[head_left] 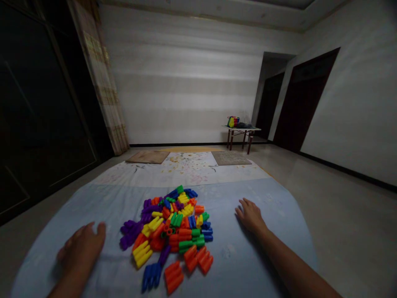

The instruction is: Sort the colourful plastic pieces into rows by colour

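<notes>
A heap of plastic bullet-shaped building blocks (176, 221) in red, orange, yellow, green, blue and purple lies on the blue cloth (229, 256) between my hands. To its left, my left hand (82, 246) is slightly blurred, fingers apart, holding nothing; the purple blocks (132, 232) are nearest to it. On the other side my right hand (250, 215) rests on or just above the cloth, fingers spread and empty, apart from the heap. Closest to me at the heap's near edge are a blue block (151, 276) and an orange-red block (173, 277).
A floral white cloth (189, 167) covers the table's far part, with a brown board (148, 157) at its left and a greyish board (231, 157) at its right. Beyond, a small table (242, 128) holds a colourful bag (233, 121) near the wall.
</notes>
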The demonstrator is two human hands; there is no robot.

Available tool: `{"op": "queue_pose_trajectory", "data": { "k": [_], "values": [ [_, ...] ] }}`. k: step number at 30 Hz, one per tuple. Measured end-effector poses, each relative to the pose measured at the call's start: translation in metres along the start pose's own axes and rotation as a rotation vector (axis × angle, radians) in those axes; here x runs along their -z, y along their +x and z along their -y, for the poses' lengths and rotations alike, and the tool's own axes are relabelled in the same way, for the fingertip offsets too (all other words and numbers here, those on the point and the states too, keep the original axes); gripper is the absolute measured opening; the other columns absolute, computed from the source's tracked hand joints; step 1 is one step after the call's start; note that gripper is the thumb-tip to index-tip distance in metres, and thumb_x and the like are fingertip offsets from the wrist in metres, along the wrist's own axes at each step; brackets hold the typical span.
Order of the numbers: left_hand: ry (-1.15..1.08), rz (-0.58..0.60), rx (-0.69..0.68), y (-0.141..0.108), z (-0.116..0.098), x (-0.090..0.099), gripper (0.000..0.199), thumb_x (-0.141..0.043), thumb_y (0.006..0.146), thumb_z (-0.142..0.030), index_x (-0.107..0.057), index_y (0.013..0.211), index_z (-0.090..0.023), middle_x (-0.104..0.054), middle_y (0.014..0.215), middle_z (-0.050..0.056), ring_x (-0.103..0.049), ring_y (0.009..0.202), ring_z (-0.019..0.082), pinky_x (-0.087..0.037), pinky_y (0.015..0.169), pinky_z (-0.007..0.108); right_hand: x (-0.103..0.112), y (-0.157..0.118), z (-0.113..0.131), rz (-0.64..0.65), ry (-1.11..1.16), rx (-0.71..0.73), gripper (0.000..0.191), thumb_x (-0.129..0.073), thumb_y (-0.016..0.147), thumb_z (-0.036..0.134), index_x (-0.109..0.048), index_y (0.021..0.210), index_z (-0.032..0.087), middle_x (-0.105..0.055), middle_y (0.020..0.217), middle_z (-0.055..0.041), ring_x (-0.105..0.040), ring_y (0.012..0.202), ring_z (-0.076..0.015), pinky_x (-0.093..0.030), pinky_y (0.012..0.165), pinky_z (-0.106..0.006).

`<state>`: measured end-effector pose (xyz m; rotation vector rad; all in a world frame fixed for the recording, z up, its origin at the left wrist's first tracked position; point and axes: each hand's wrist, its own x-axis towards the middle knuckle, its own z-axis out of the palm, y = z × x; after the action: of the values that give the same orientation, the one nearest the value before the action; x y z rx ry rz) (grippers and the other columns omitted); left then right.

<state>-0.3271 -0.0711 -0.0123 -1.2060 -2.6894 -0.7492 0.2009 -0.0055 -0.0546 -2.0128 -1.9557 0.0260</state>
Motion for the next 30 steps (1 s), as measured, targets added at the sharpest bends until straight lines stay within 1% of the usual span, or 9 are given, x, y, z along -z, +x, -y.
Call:
{"op": "queue_pose_trajectory", "data": {
  "k": [3, 6, 8, 11, 15, 18, 21, 26, 30],
  "values": [
    [-0.055, 0.023, -0.099, -0.027, -0.050, -0.011, 0.049, -0.028, 0.082, -0.043, -0.056, 0.110, -0.015, -0.058, 0.116, 0.015, -0.054, 0.104, 0.029, -0.042, 0.085, 0.043, 0.004, -0.002, 0.043, 0.064, 0.242, 0.178, 0.049, -0.042, 0.084, 0.038, -0.049, 0.124, 0.010, -0.049, 0.126, -0.0158, -0.044, 0.118, -0.0227, -0.033, 0.098, -0.032],
    [-0.106, 0.034, -0.206, -0.045, -0.078, -0.028, 0.045, -0.024, 0.085, -0.040, -0.058, 0.105, -0.017, -0.062, 0.111, 0.011, -0.056, 0.102, 0.021, -0.043, 0.083, 0.031, 0.016, -0.013, 0.083, 0.207, 0.434, 0.299, 0.055, -0.049, 0.079, 0.049, -0.051, 0.121, 0.014, -0.054, 0.114, -0.0128, -0.055, 0.101, -0.0205, -0.042, 0.087, -0.030],
    [-0.125, 0.038, -0.253, -0.053, -0.083, -0.036, 0.044, -0.024, 0.086, -0.040, -0.059, 0.101, -0.019, -0.064, 0.106, 0.009, -0.058, 0.098, 0.020, -0.044, 0.080, 0.029, 0.028, -0.024, 0.099, 0.279, 0.459, 0.334, 0.064, -0.053, 0.074, 0.056, -0.048, 0.125, 0.018, -0.055, 0.109, -0.0103, -0.057, 0.095, -0.0206, -0.044, 0.082, -0.031],
    [-0.140, 0.033, -0.283, -0.058, -0.080, -0.044, 0.044, -0.023, 0.086, -0.040, -0.060, 0.097, -0.019, -0.066, 0.101, 0.010, -0.059, 0.094, 0.021, -0.043, 0.079, 0.031, 0.045, -0.043, 0.106, 0.427, 0.425, 0.404, 0.085, -0.064, 0.060, 0.061, -0.037, 0.133, 0.026, -0.054, 0.110, -0.0081, -0.056, 0.095, -0.0229, -0.043, 0.081, -0.034],
    [-0.176, 0.021, -0.320, -0.061, -0.072, -0.046, 0.044, -0.023, 0.087, -0.038, -0.059, 0.099, -0.016, -0.065, 0.103, 0.011, -0.058, 0.098, 0.020, -0.041, 0.084, 0.032, 0.049, -0.065, 0.107, 0.545, 0.312, 0.445, 0.113, -0.077, 0.043, 0.054, -0.023, 0.140, 0.027, -0.045, 0.122, -0.0116, -0.055, 0.098, -0.0303, -0.044, 0.081, -0.040],
    [-0.204, 0.031, -0.368, -0.063, -0.068, -0.048, 0.043, -0.024, 0.086, -0.038, -0.059, 0.099, -0.017, -0.065, 0.103, 0.009, -0.057, 0.099, 0.018, -0.039, 0.088, 0.030, 0.039, -0.074, 0.112, 0.526, 0.322, 0.428, 0.116, -0.080, 0.044, 0.044, -0.019, 0.141, 0.027, -0.042, 0.124, -0.0128, -0.055, 0.099, -0.0305, -0.045, 0.081, -0.040],
    [-0.228, 0.035, -0.402, -0.064, -0.066, -0.049, 0.042, -0.025, 0.086, -0.038, -0.060, 0.098, -0.018, -0.065, 0.102, 0.008, -0.057, 0.098, 0.018, -0.038, 0.090, 0.030, 0.025, -0.071, 0.117, 0.458, 0.408, 0.438, 0.100, -0.077, 0.055, 0.029, -0.023, 0.139, 0.028, -0.042, 0.124, -0.0111, -0.055, 0.098, -0.0252, -0.046, 0.082, -0.035],
    [-0.306, 0.011, -0.435, -0.064, -0.066, -0.050, 0.039, -0.027, 0.085, -0.038, -0.060, 0.095, -0.019, -0.066, 0.099, 0.008, -0.058, 0.096, 0.018, -0.040, 0.090, 0.031, 0.007, -0.042, 0.134, 0.346, 0.563, 0.556, 0.083, -0.070, 0.063, 0.018, -0.029, 0.135, 0.025, -0.041, 0.124, -0.0110, -0.059, 0.089, -0.0181, -0.049, 0.079, -0.032],
    [-0.370, 0.007, -0.439, -0.064, -0.066, -0.046, 0.041, -0.026, 0.086, -0.040, -0.059, 0.096, -0.017, -0.064, 0.100, 0.009, -0.058, 0.095, 0.018, -0.042, 0.089, 0.030, 0.010, -0.023, 0.151, 0.140, 0.610, 0.574, 0.061, -0.055, 0.074, 0.009, -0.035, 0.130, 0.024, -0.045, 0.118, -0.0093, -0.058, 0.090, -0.0153, -0.048, 0.084, -0.034]
  ]
}}
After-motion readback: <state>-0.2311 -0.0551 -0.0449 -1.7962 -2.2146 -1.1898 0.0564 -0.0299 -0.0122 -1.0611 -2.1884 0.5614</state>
